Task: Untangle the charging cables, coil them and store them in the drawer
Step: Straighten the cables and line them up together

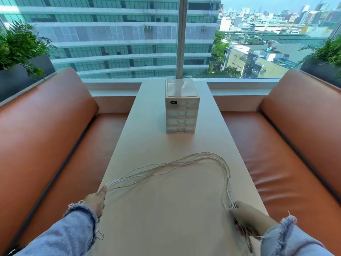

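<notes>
Right, both hands are on the bundle at the bottom of the frame. The left hand (96, 199), lower left, has its fingers curled round one end of the charging cables (203, 155), thumb laid along the top of the strands. The right hand (245, 215), lower right, grips the other end, and loose tails spill out below it toward the bottom edge. Between the two, the thin white cables fan out in one big arch over the pale table (166, 218), climbing from the left hand to a peak right of centre, then dropping steeply into the right hand. The strands spread apart on the left side and run closer together on the right. Whether any are knotted together is too fine to tell. Well apart from the cables, in the upper middle of the frame, stands the drawer unit (181, 111), a small pale plastic stack of four drawers, all pushed in, with a dark label on the top one. Frayed denim sleeves (73, 233) cover both wrists. Orange-brown benches (46, 126) flank the table on either side, and a window (129, 34) fills the top of the frame with city buildings beyond, green planters (18, 48) in both upper corners.
</notes>
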The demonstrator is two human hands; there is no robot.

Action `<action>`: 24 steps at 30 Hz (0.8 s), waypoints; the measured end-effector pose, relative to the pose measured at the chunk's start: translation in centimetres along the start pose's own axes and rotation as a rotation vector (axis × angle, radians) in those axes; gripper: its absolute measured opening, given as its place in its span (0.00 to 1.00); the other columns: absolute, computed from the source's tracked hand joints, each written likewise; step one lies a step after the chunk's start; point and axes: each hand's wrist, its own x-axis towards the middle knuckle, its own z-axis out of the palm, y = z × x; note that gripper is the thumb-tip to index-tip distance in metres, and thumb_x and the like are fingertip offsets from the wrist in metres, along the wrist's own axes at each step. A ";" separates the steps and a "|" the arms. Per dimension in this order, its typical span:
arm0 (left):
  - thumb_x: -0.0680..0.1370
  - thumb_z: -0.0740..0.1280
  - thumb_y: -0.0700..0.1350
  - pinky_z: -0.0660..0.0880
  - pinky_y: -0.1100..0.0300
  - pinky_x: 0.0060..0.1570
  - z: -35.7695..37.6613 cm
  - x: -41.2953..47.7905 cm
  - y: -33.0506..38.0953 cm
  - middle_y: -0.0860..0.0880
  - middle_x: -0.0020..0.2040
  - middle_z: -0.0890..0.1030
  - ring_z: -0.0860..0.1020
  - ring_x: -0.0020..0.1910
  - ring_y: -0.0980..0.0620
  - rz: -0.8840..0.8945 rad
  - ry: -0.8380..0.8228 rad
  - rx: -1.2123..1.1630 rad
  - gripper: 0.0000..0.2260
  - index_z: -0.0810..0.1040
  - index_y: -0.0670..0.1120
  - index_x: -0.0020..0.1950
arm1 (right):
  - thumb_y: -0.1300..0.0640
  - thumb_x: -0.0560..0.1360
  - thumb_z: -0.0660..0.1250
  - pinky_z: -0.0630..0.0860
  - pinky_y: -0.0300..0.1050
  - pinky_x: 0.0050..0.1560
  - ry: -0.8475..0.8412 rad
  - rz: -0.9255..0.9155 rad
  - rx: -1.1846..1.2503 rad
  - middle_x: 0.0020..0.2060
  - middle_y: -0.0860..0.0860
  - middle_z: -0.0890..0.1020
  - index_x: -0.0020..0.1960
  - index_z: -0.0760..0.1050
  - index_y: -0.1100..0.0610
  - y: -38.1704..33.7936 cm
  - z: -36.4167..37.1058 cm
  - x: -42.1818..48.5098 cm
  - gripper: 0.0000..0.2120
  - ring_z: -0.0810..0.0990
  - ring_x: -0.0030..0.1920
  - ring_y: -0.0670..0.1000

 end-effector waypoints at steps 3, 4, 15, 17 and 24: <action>0.80 0.57 0.59 0.57 0.64 0.29 0.3 -0.2 0.0 0.51 0.21 0.61 0.59 0.22 0.54 0.000 -0.007 -0.018 0.23 0.65 0.44 0.32 | 0.60 0.80 0.54 0.65 0.36 0.25 -0.101 0.026 0.117 0.31 0.57 0.73 0.48 0.66 0.59 0.2 0.7 0.0 0.04 0.67 0.22 0.49; 0.80 0.56 0.59 0.57 0.65 0.29 0.2 -0.3 0.1 0.51 0.22 0.61 0.59 0.22 0.55 -0.015 -0.014 -0.013 0.22 0.65 0.45 0.32 | 0.62 0.80 0.51 0.67 0.35 0.25 -0.116 0.054 0.180 0.30 0.57 0.73 0.48 0.66 0.58 0.2 0.8 0.2 0.06 0.68 0.22 0.49; 0.81 0.57 0.57 0.54 0.65 0.30 0.9 -0.6 0.0 0.51 0.22 0.60 0.57 0.24 0.55 -0.080 -0.033 -0.145 0.20 0.63 0.46 0.34 | 0.60 0.80 0.53 0.61 0.34 0.23 0.172 0.041 0.278 0.26 0.57 0.70 0.42 0.69 0.60 1.7 0.8 1.6 0.11 0.67 0.20 0.49; 0.81 0.57 0.57 0.55 0.64 0.30 0.9 -0.9 0.0 0.52 0.19 0.62 0.58 0.25 0.55 -0.091 -0.033 -0.144 0.20 0.64 0.46 0.33 | 0.50 0.81 0.56 0.61 0.35 0.23 0.188 0.007 0.185 0.31 0.56 0.71 0.44 0.70 0.59 1.5 0.6 1.5 0.14 0.66 0.23 0.50; 0.80 0.58 0.59 0.54 0.64 0.31 0.7 -2.0 0.4 0.51 0.24 0.59 0.55 0.26 0.55 -0.120 -0.026 -0.167 0.20 0.63 0.48 0.34 | 0.50 0.83 0.50 0.69 0.45 0.44 0.391 -0.040 -0.172 0.44 0.57 0.78 0.45 0.74 0.58 1.5 0.2 1.0 0.19 0.73 0.43 0.57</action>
